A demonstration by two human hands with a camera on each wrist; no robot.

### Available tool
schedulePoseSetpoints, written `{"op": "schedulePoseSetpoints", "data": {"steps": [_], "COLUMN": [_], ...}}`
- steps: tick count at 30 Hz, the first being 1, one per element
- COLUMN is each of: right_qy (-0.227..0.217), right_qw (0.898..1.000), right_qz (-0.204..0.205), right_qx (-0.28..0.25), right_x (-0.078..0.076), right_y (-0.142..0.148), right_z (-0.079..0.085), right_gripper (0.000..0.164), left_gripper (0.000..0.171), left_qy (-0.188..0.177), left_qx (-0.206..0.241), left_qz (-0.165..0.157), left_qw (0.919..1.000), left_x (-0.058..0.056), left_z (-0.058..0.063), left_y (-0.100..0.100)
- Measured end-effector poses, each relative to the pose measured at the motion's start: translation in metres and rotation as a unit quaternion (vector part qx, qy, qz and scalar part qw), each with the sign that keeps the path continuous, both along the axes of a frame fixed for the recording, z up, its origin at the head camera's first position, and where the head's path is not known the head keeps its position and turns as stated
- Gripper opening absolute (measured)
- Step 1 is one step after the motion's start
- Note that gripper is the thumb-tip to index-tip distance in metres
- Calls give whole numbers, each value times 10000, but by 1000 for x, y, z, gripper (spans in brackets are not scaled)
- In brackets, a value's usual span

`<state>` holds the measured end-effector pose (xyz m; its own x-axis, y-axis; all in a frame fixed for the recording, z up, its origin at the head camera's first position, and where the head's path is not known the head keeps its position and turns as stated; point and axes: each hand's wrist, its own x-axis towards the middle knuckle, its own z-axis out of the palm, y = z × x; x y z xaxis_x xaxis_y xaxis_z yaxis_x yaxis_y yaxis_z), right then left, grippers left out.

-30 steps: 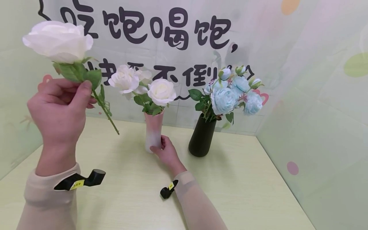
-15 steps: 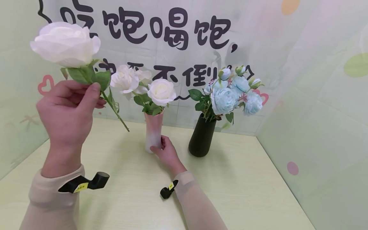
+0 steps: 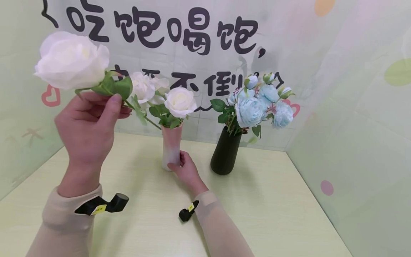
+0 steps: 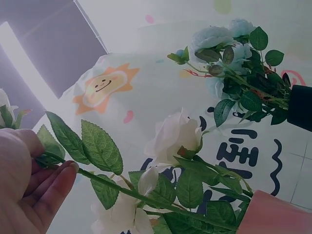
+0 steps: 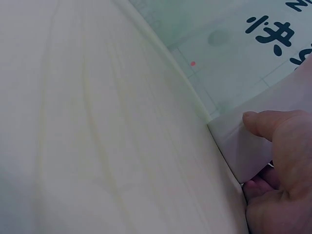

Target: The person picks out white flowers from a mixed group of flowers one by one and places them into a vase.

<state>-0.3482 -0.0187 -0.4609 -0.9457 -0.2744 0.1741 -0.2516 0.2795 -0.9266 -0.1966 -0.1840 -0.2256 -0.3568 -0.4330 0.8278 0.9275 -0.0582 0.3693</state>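
Note:
My left hand [image 3: 90,125] pinches the green stem of a large white rose [image 3: 72,60], just below its leaves. The rose tilts with its bloom up to the left, and its stem [image 4: 131,194] runs down to the rim of a pink-and-white vase [image 3: 171,142]. White roses [image 3: 180,102] with green leaves stand in that vase. Low on the vase's right side, my right hand [image 3: 187,171] grips it, thumb in front. In the right wrist view the thumb [image 5: 265,123] lies on the pale vase wall, with other fingers curled behind near the table.
To the right stands a black vase [image 3: 226,151] with light blue flowers [image 3: 252,110]. Behind the pale wooden table [image 3: 273,214] hangs a printed backdrop [image 3: 205,35] with black lettering, and pale side walls flank it.
My left hand has moved right with the rose, which has tilted so its stem points more sideways and its lower end now reaches the pink vase's rim. My right hand has stayed still.

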Motion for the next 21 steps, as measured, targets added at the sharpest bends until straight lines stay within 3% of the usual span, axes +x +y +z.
{"op": "schedulePoseSetpoints", "data": {"steps": [7, 21], "right_qy": [71, 51], "right_qw": [9999, 10000], "right_qz": [55, 48], "right_qx": [-44, 18], "right_x": [0, 0], "right_y": [1, 1], "right_z": [1, 0], "right_gripper": [62, 62], "left_gripper": [14, 10], "left_qy": [30, -316], "left_qx": [-115, -599], "left_qz": [54, 225], "left_qw": [9999, 9974], "left_x": [-2, -15], "left_z": [-3, -13], "left_y": [4, 7]}}
